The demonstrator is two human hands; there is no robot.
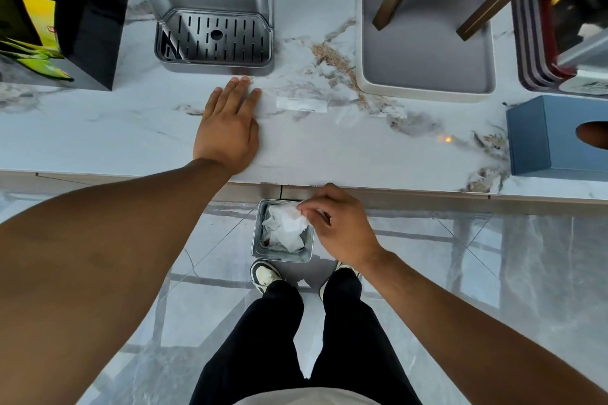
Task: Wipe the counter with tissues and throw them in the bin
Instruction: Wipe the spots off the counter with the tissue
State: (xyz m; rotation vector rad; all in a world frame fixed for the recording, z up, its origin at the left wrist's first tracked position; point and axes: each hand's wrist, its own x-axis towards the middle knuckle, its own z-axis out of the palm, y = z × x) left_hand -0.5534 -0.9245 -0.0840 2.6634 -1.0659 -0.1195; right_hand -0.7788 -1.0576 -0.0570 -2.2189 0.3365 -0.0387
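Note:
The white marble counter (131,138) runs across the view. My left hand (228,128) lies flat on it, palm down, fingers together and holding nothing. Below the counter's front edge, a small square grey bin (256,248) stands on the floor, filled with crumpled white tissues (286,230). My right hand (339,227) hovers just above the bin's right side, its fingertips pinched on the top of a crumpled tissue. A blue tissue box (539,138) sits at the counter's right end.
A grey drip tray (214,39) of a machine stands behind my left hand. A grey rimmed tray (424,89) holds wooden legs at the back right. A black box (95,20) sits far left. A clear wrapper (301,104) lies on the counter. My shoes (265,274) stand beside the bin.

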